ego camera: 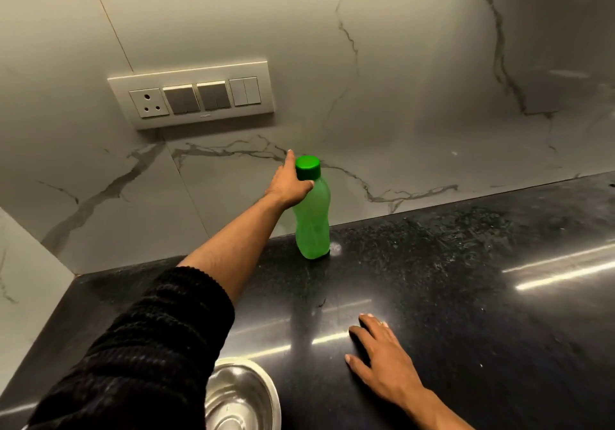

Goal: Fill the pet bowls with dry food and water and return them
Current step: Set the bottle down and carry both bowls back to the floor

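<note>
Dim, warm indoor light, with wide-angle bending at the edges.
Bright streaks glare on the glossy counter [466, 296]; the sleeve [139, 346] nearest the camera looks soft.

Shiny kitchen, mostly stone and steel

Glossy black granite countertop [466, 280], veined marble-look wall [399, 80], polished steel bowl [239, 396], frosted green plastic bottle [312, 220].
</note>
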